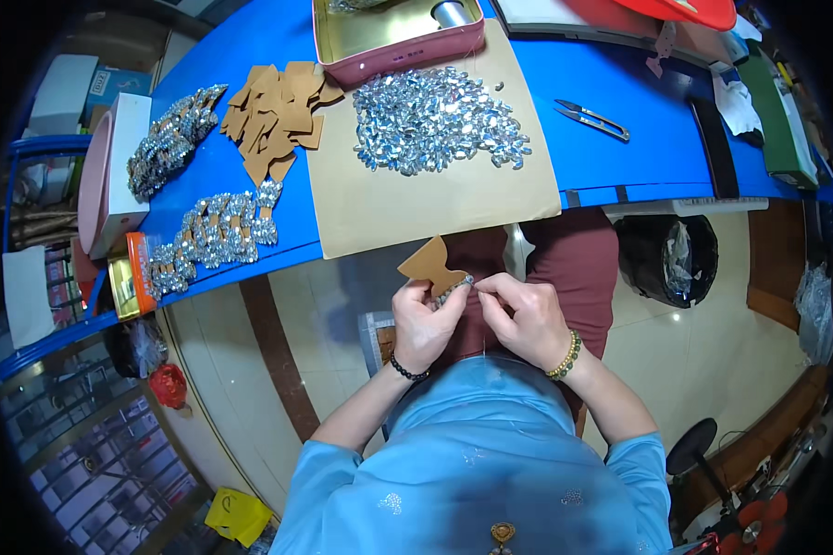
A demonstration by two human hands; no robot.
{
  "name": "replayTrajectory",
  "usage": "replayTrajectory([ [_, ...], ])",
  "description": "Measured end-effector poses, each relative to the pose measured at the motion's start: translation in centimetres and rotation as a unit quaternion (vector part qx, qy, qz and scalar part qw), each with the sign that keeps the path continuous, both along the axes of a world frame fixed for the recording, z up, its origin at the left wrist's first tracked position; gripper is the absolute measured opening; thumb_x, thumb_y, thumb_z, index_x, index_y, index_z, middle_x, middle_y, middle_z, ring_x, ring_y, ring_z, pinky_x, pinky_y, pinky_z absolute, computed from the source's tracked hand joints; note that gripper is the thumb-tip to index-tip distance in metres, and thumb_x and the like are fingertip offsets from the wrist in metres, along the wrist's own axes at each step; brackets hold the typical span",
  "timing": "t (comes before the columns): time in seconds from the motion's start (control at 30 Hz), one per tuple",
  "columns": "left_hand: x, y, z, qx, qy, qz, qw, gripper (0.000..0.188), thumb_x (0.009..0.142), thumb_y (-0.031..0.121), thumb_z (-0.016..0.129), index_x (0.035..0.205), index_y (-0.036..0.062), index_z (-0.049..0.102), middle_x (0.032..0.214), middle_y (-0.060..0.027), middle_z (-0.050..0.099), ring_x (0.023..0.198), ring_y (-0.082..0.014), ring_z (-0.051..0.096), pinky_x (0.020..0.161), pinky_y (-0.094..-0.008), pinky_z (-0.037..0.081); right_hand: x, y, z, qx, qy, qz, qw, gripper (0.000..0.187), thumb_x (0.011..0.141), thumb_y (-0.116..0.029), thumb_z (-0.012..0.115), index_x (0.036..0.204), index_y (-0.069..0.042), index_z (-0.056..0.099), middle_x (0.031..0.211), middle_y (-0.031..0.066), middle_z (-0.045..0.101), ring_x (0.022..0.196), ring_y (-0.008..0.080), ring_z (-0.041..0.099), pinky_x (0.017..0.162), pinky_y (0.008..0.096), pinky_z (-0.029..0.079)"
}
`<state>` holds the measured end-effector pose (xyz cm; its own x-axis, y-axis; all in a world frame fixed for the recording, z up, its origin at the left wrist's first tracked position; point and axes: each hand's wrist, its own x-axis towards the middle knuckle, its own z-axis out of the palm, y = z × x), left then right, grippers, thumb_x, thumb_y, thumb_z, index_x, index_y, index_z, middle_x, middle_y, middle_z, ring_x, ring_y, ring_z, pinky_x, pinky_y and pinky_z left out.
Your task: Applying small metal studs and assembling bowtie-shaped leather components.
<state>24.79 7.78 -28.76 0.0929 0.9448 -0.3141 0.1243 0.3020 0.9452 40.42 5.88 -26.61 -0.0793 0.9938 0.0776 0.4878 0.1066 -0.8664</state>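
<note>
Above my lap, my left hand (422,328) pinches a tan, curved-edged card piece (426,264) with silvery beads along its lower edge. Close against those beads, the thumb and fingertips of my right hand (532,322) are pressed together. What they grip is too small to make out. A faint thread seems to hang below, over the blue shirt. On the table beyond, a heap of shiny silver beads (435,120) lies on a beige paper sheet (435,208). Left of it is a pile of tan card pieces (273,111).
Two groups of beaded card pieces, one nearer (217,231) and one farther (171,139), lie on the blue table (518,69). A pink tin (403,60) stands behind the beads. Thread snips (592,120) lie to the right. A black bin (662,259) stands on the floor.
</note>
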Motion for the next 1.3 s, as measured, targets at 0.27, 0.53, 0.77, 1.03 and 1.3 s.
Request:
replayTrajectory([
  [0.27,0.2,0.1,0.6,-0.005,0.027,-0.035,0.999,0.014,0.080,-0.001,0.061,0.093,-0.0071,0.058,0.084,-0.0083,0.063,0.072,-0.0108,0.061,0.063,-0.0217,0.051,0.2,0.1,0.0,0.003,-0.005,-0.003,1.000,0.006,0.077,-0.002,0.057,0.082,0.000,0.059,0.067,0.0140,0.060,0.055,0.0257,0.061,0.048,0.0323,0.047],
  [0.53,0.9,-0.1,1.4,0.156,0.128,-0.056,0.978,0.016,0.073,0.003,0.065,0.088,-0.0020,0.062,0.073,-0.0062,0.059,0.061,-0.0111,0.055,0.054,-0.0244,0.043,-0.2,0.2,-0.3,-0.045,0.034,-0.033,0.998,0.005,0.079,-0.004,0.057,0.078,0.000,0.058,0.060,0.0095,0.058,0.050,0.0190,0.059,0.046,0.0300,0.045],
  [0.77,-0.8,0.5,0.1,0.323,0.114,-0.216,0.915,0.019,0.067,-0.004,0.064,0.084,0.0030,0.063,0.071,-0.0093,0.059,0.064,-0.0224,0.058,0.057,-0.0298,0.046,2.3,1.4,-0.7,-0.253,0.146,-0.070,0.954,0.009,0.082,-0.007,0.056,0.077,0.000,0.055,0.063,0.0019,0.055,0.056,0.0076,0.053,0.049,0.0243,0.042],
  [1.03,0.0,0.2,0.5,0.306,0.006,-0.300,0.903,0.023,0.063,-0.009,0.057,0.084,0.0007,0.059,0.072,-0.0098,0.058,0.065,-0.0217,0.059,0.058,-0.0318,0.048,2.3,1.1,-2.7,-0.165,0.157,0.007,0.974,0.009,0.086,-0.012,0.055,0.084,-0.003,0.054,0.075,0.0037,0.056,0.071,0.0072,0.052,0.062,0.0252,0.042],
  [1.3,-3.4,2.5,2.4,-0.178,-0.196,-0.096,0.960,0.010,0.081,0.003,0.057,0.088,-0.0003,0.051,0.067,-0.0057,0.054,0.054,-0.0115,0.051,0.047,-0.0260,0.040,13.8,-3.0,-1.3,-0.103,0.673,-0.244,0.691,0.012,0.095,-0.014,0.042,0.085,-0.008,0.045,0.058,-0.0040,0.027,0.048,0.0070,0.026,0.056,0.0242,0.036],
])
